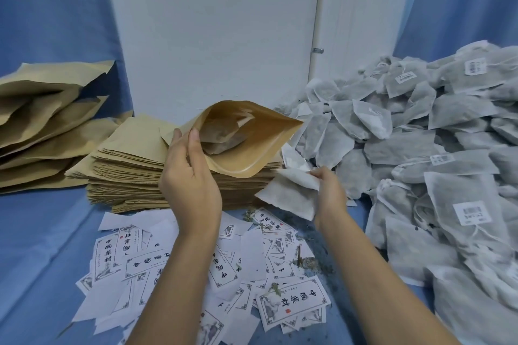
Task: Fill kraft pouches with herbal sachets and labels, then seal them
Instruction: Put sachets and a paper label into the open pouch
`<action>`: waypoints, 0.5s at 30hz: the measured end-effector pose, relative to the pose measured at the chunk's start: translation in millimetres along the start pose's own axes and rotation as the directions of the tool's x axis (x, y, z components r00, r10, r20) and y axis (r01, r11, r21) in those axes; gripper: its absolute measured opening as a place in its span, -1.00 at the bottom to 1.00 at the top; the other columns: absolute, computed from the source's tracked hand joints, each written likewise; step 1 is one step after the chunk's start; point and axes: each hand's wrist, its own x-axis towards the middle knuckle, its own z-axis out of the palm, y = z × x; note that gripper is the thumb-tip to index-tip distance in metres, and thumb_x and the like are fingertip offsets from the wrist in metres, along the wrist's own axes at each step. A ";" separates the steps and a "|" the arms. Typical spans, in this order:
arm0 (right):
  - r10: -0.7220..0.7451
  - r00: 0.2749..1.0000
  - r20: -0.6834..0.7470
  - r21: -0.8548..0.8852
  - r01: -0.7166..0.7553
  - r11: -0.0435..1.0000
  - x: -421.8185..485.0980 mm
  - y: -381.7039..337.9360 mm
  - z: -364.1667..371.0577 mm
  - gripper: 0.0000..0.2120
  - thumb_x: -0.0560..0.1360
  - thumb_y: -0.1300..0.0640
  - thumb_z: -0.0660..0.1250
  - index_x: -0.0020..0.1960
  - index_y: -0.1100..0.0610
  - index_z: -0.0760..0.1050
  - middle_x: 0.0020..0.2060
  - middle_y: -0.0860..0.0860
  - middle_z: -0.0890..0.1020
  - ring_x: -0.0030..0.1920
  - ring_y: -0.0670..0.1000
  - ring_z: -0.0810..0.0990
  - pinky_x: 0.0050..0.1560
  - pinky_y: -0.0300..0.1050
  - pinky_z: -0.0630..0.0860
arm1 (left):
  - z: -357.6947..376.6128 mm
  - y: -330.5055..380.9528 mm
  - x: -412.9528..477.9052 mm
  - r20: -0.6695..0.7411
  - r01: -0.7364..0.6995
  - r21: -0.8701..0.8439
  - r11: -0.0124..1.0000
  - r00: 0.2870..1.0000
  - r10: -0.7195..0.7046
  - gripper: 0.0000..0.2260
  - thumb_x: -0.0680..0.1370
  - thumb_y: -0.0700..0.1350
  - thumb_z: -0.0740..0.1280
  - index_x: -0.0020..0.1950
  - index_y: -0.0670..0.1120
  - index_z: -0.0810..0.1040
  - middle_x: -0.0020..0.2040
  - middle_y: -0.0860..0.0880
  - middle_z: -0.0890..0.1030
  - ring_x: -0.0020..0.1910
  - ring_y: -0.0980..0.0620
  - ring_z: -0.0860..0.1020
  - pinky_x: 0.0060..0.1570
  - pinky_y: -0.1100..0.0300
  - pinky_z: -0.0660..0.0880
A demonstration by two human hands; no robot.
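Left hand [187,176]: clamped on the rim of one open kraft pouch [252,145], mouth facing the camera; two sachets [221,134] lie inside. Right hand [328,190]: pinched on one white sachet [288,193], at 4 o'clock of the pouch mouth. Flat pouch stack [129,173] at 9 o'clock; filled pouches [42,120] beyond it. Loose labels [291,302] at 6 o'clock; sachet heap [434,154] at 3 o'clock, both too many to count, on the blue table [42,246].

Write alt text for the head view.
Left hand holds a kraft pouch open, sachets inside; right hand brings another sachet. Labels lie scattered below, sachet pile at right.
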 end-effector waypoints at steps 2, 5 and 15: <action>0.042 0.994 0.100 -0.139 -0.028 0.990 -0.5 -3.7 -4.1 -0.96 0.43 0.15 0.28 -0.17 0.10 0.43 -0.20 0.07 0.51 -0.16 0.09 0.47 -0.12 -0.05 0.38 | 0.2 0.2 0.1 -0.002 0.003 0.000 1.000 1.000 -0.003 -0.69 0.63 -0.05 0.17 0.22 -0.18 0.56 0.23 -0.07 0.55 0.33 -0.01 0.45 0.06 0.67 0.23; 0.184 0.945 0.270 -0.295 -0.101 0.950 4.8 -12.5 -16.6 -0.87 0.45 0.21 0.29 -0.01 0.10 0.51 -0.04 0.10 0.54 -0.06 0.13 0.51 -0.02 0.01 0.47 | 1.1 0.1 -0.2 -0.003 -0.004 0.009 1.000 1.000 0.004 -0.70 0.63 -0.04 0.17 0.22 -0.16 0.56 0.14 0.10 0.49 0.32 0.00 0.45 0.07 0.66 0.24; 0.131 0.835 0.534 -0.217 -0.014 0.976 14.7 -33.8 -39.9 -0.73 0.34 0.27 0.32 -0.06 0.05 0.69 0.16 0.08 0.59 -0.01 0.08 0.61 -0.06 -0.05 0.58 | 1.5 -1.2 -0.5 -0.013 -0.028 -0.001 1.000 1.000 0.028 -0.70 0.63 -0.08 0.18 0.23 -0.22 0.55 0.11 0.17 0.44 0.32 0.01 0.44 0.06 0.66 0.23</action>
